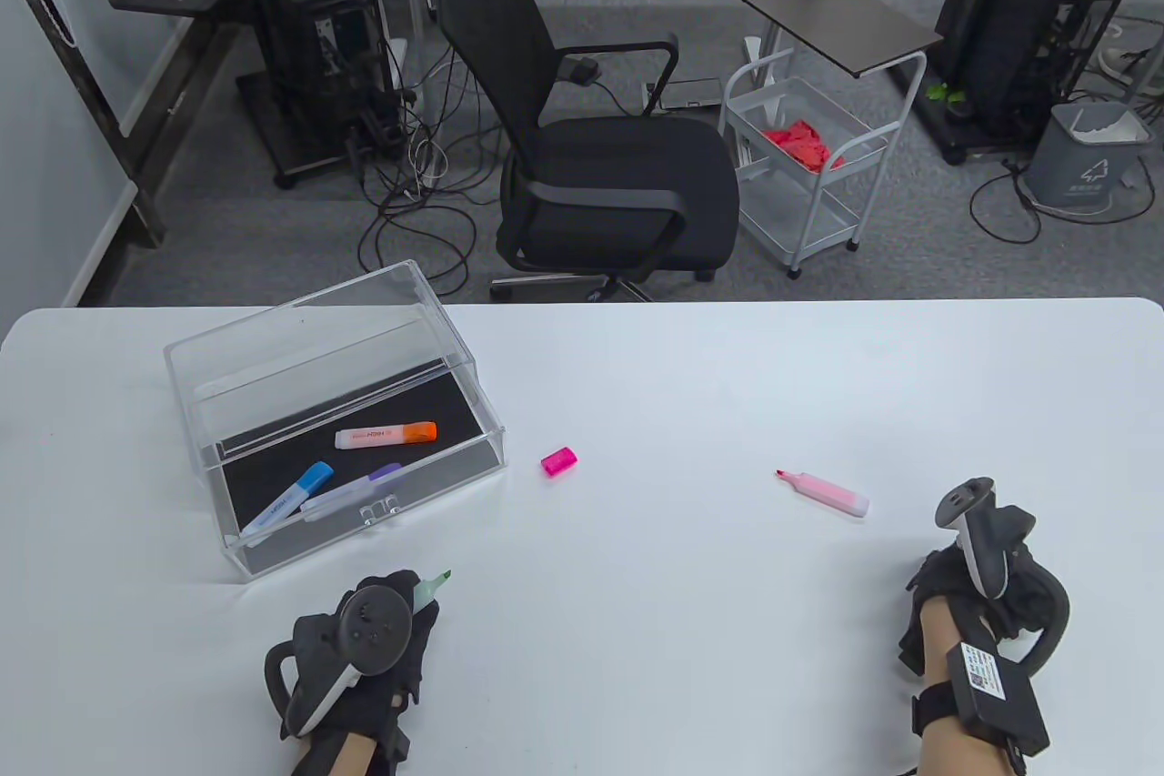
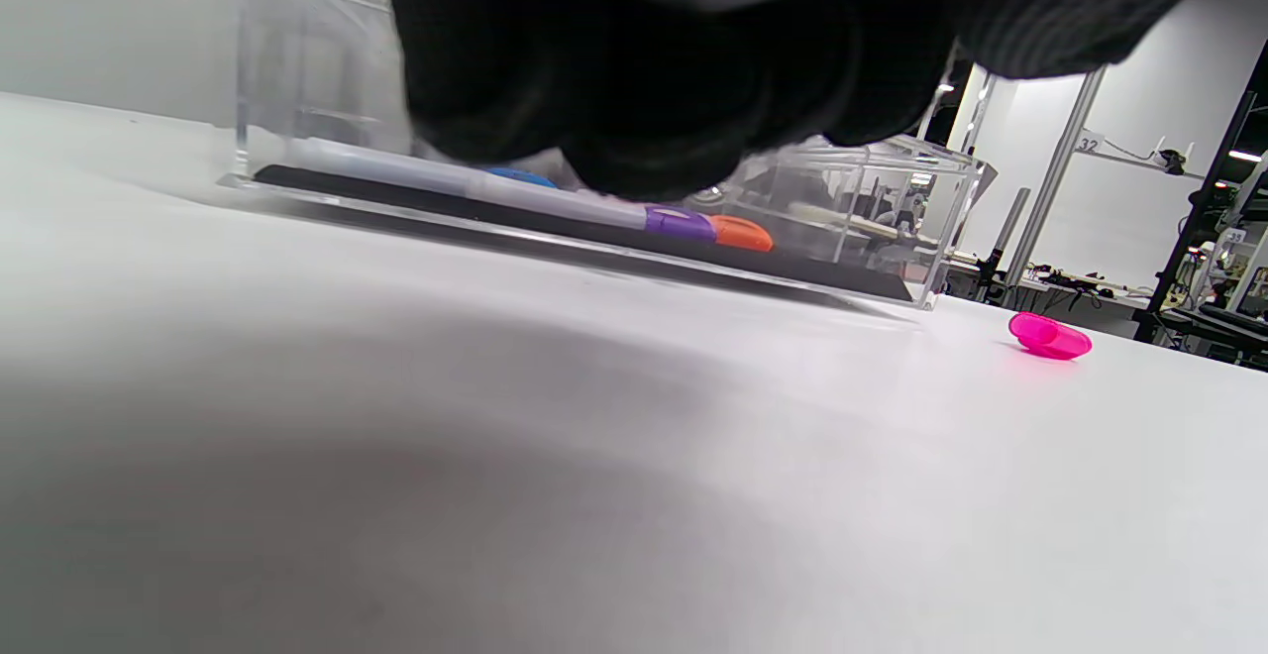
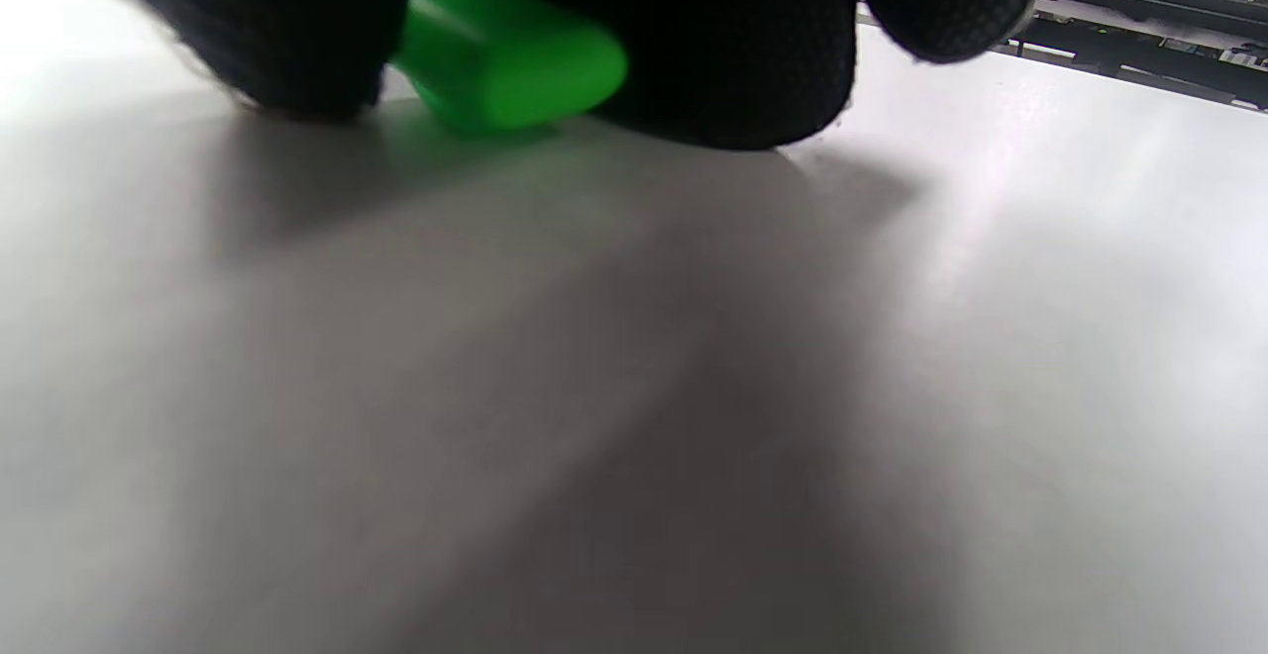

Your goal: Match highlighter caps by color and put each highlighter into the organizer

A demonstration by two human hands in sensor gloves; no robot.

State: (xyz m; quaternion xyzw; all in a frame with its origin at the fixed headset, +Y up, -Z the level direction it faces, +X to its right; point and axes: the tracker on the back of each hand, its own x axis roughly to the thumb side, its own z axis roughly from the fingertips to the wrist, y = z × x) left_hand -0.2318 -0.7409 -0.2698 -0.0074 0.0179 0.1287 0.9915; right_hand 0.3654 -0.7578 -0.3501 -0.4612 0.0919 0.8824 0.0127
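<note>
My left hand (image 1: 382,630) grips an uncapped green highlighter (image 1: 433,587) whose tip pokes out toward the organizer. My right hand (image 1: 964,594), at the table's right front, has its fingers curled round a green cap (image 3: 505,59) just above the tabletop. An uncapped pink highlighter (image 1: 826,492) lies on the table ahead of the right hand. A pink cap (image 1: 559,461) lies just right of the clear organizer (image 1: 273,339). Inside the organizer lie capped orange (image 1: 386,435), blue (image 1: 289,498) and purple (image 1: 350,491) highlighters.
A black office chair (image 1: 600,166) and a white wire cart (image 1: 800,176) stand beyond the table's far edge. The white table (image 1: 691,630) shows bare surface between the two hands.
</note>
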